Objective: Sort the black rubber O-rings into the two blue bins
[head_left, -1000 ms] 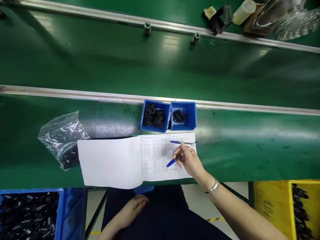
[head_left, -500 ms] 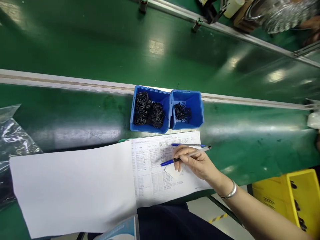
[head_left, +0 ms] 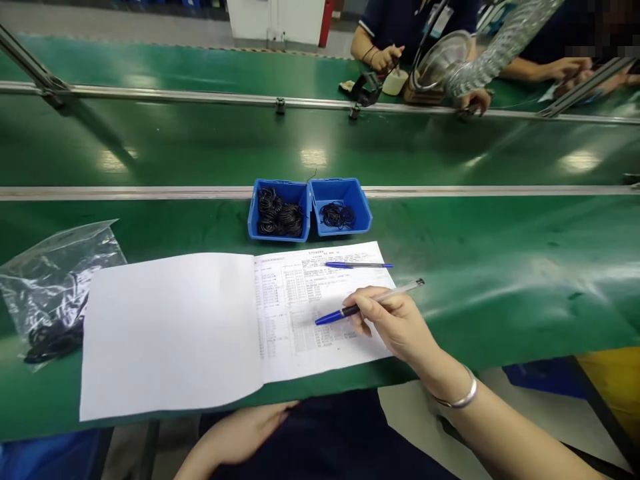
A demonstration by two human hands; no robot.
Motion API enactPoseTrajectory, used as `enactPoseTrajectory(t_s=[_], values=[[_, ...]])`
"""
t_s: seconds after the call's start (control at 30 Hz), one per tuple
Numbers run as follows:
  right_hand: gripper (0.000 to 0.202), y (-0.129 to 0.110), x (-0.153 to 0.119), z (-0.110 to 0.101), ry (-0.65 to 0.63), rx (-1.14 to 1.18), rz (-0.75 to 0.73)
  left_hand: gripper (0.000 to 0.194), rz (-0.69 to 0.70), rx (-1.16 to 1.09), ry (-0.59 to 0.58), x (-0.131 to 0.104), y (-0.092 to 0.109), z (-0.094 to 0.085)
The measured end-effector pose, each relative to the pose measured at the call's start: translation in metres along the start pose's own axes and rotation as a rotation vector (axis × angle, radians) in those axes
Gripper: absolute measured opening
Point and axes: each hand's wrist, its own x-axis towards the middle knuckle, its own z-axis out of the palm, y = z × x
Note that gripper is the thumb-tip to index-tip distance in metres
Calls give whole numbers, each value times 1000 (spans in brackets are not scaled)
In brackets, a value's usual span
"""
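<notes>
My right hand (head_left: 385,317) is closed around a capped pen (head_left: 400,291), which has a clear barrel, a dark grip and a blue cap pointing left. It hovers over or rests on the printed page (head_left: 300,347) of an open booklet; contact is hard to judge. Across the upper part of that page lies a second blue pen (head_left: 360,265). The facing page (head_left: 173,333) is blank white. Low in the view, my left hand (head_left: 263,423) is by my lap at the table's front edge, its fingers mostly hidden.
Two blue bins (head_left: 279,233) (head_left: 345,230) holding coiled black cords stand behind the booklet. A clear plastic bag (head_left: 55,287) with black items lies left. Beyond a metal rail (head_left: 200,97), co-workers' hands (head_left: 386,59) work near a flexible duct (head_left: 500,57).
The view has tilted up and levelled, bringing co-workers into sight. My left hand has come into view, and the badge at the bottom has left it. My right hand keeps holding the pen.
</notes>
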Motion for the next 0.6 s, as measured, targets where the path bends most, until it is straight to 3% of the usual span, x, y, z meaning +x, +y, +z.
enactPoseTrajectory(t_s=[0.1,0.17,0.23,0.33,0.4,0.47,0.6], values=[[20,-4,-22,19,-147,-36,-15,40,14,-236,-84,-37,30,8],[18,-11,-34,32,-267,-78,-78,44,64,-407,18,-48,58,10],[16,-19,-42,42,-377,-156,-194,46,118,-420,169,-44,82,10],[15,-30,-43,48,-454,-268,-349,30,134,-249,307,-17,103,6],[16,-36,-38,48,-438,-253,-375,36,139,-352,246,5,108,-1],[20,-40,-29,47,-395,-191,-345,38,172,-622,106,22,109,-8],[24,-48,4,44,-301,-3,-149,35,277,-1101,-119,33,112,-22]])
